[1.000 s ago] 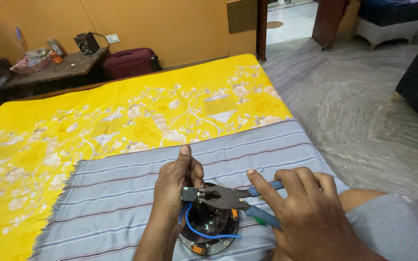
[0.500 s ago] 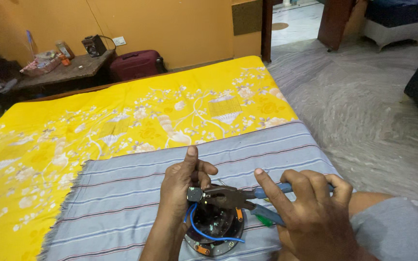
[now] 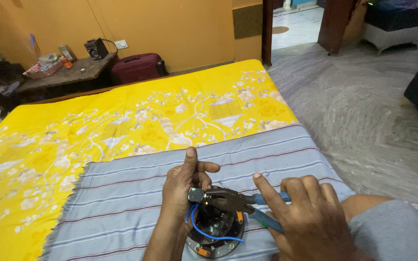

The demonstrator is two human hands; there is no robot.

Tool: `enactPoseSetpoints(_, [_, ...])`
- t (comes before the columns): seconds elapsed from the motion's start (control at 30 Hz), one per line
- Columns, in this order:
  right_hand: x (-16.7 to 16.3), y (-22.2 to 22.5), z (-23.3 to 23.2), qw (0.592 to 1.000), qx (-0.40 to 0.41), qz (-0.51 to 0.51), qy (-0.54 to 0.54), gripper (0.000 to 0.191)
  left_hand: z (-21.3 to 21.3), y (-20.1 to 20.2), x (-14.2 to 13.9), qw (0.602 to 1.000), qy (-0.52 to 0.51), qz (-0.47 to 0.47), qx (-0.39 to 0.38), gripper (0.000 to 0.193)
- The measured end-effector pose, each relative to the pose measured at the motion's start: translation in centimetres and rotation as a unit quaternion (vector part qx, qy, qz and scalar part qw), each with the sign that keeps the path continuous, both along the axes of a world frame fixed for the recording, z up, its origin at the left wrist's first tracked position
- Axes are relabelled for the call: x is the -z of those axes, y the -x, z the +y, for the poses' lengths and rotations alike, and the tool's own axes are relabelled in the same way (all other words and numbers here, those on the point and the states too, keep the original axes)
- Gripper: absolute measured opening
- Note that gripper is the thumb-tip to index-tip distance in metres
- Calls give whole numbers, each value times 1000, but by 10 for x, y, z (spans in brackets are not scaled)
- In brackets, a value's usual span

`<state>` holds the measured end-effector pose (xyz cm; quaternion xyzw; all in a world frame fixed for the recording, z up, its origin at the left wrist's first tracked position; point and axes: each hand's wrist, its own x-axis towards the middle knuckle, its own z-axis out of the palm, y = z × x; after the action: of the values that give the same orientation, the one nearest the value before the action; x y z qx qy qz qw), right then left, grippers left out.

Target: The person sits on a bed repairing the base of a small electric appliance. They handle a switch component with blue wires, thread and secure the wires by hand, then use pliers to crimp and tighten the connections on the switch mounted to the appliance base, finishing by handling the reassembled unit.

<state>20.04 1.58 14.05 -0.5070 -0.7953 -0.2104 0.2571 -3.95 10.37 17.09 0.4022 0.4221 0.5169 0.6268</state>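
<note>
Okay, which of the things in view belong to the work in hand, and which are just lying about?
In use:
left hand
right hand
pliers
blue wire
round motor part
striped grey cloth

Lying about:
maroon suitcase
small speaker
low wooden table
yellow floral bedsheet

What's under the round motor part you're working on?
The round motor part rests on a grey striped cloth, which overlies a yellow floral bedsheet. The cloth directly beneath it is hidden.

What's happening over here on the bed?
A person's right hand grips blue-handled pliers, whose nose meets the left hand. Below them a round dark metal part with a looping blue wire rests on a grey striped cloth spread over a yellow flowered bedsheet.
</note>
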Motion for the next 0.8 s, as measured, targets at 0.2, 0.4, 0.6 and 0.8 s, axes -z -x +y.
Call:
enactPoseSetpoints(0.2, [-4, 0, -1, 999, 16, -40, 7, 103, -1, 0, -1, 1000, 5, -30, 8, 73])
enactPoseSetpoints(0.4, [-10, 1, -3, 999, 9, -42, -3, 95, -1, 0, -1, 999, 0, -30, 11, 74])
enactPoseSetpoints(0.6, [-12, -2, -3, 997, 13, -72, -20, 86, -3, -1, -4, 1000, -3, 5, -10, 74])
enactPoseSetpoints(0.8, [-15, -1, -3, 997, 0, -73, -9, 75, -2, -2, -5, 999, -18, 36, -22, 73])
